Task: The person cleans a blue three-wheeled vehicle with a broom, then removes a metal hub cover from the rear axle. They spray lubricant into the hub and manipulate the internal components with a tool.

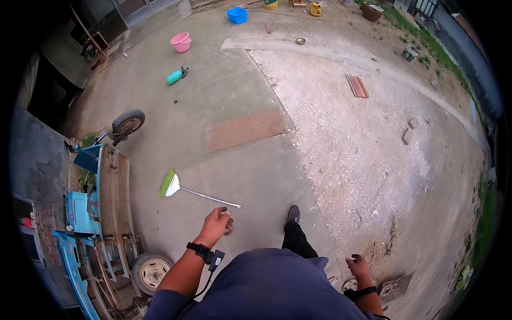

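Note:
My left hand (217,224) is raised above the concrete with loosely bent, parted fingers and nothing visible in it. Just beyond it a broom (169,184) with green bristles, a white head and a long pale handle lies on the ground, the handle's end close above my fingers in the picture. My right hand (356,265) hangs at the lower right, its fingers slightly curled and apart, over dusty ground near a dark metal piece (394,285). Both wrists wear black straps. My shoe (293,213) stands on the concrete.
A rusty blue tricycle (82,208) with wheels lines the left side. A flat rusty plate (245,130) lies ahead. Farther off are a turquoise sprayer (174,77), pink bucket (181,42) and blue tub (237,16). Pale gravel (362,160) covers the right, with stacked tiles (357,86) and brick pieces.

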Demonstrator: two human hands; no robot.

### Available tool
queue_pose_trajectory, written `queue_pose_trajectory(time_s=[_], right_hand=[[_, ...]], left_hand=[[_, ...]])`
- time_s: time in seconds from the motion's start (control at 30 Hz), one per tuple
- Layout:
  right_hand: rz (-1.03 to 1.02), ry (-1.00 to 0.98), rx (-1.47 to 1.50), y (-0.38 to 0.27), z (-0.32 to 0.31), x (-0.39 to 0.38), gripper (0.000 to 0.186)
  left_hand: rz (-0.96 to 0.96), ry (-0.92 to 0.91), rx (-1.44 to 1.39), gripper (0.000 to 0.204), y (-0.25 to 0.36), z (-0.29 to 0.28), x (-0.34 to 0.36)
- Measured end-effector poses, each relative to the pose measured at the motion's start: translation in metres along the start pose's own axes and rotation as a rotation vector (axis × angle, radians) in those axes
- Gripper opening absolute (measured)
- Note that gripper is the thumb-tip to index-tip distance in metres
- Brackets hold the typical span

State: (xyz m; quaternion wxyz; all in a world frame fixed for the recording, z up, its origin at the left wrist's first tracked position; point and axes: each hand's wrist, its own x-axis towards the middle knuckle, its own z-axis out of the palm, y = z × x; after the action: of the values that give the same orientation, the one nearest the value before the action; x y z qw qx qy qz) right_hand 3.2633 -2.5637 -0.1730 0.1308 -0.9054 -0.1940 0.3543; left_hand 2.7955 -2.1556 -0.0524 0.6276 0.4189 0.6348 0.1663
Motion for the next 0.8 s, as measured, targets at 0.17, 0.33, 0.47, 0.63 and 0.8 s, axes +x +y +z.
queue_pose_trajectory(time_s=[0.17, 0.33, 0.47, 0.63, 0.8], right_hand=[[-0.184, 0.008, -0.219, -0.145, -0.076, 0.15, 0.064], [-0.349, -0.053, -0.31, -0.338, -0.124, 0.241, 0.064], [-0.461, -0.09, -0.276, -0.444, -0.12, 0.302, 0.064], [-0.439, -0.117, -0.302, -0.538, -0.103, 0.355, 0.065], [-0.415, -0.17, -0.4, -0.597, -0.119, 0.401, 0.067]], left_hand=[[-0.088, 0.176, -0.121, 0.045, 0.029, 0.012, 0.036], [-0.103, 0.284, -0.163, 0.047, 0.058, 0.016, 0.071], [-0.141, 0.329, -0.222, 0.046, 0.094, 0.016, 0.123], [-0.108, 0.311, -0.172, 0.048, 0.161, 0.003, 0.223], [-0.051, 0.324, -0.217, 0.047, 0.244, -0.004, 0.283]])
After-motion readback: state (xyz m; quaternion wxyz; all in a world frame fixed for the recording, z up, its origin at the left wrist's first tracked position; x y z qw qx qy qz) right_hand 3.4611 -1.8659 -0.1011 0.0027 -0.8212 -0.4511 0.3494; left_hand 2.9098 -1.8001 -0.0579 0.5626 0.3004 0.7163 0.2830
